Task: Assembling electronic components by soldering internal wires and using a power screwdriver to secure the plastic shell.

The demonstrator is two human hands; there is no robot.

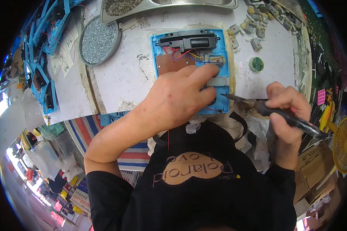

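A blue plastic housing [223,57] lies open on the white worktop [123,73], with a black part across its top, a brown circuit board [171,63] and red, blue and yellow wires inside. My left hand [179,96] rests on the housing's lower half, its index finger stretched toward a small motor-like part on the right side. My right hand [287,104] grips the black handle of a soldering iron [258,106], whose tip points left at the housing's lower right edge.
A round metal dish of small screws [98,38] sits at the back left beside a metal tray [169,5]. Several small grey motors [258,23] lie at the back right near a small green tin [256,64]. More blue housings [46,61] stack on the left. A yellow fan [343,144] stands at the right.
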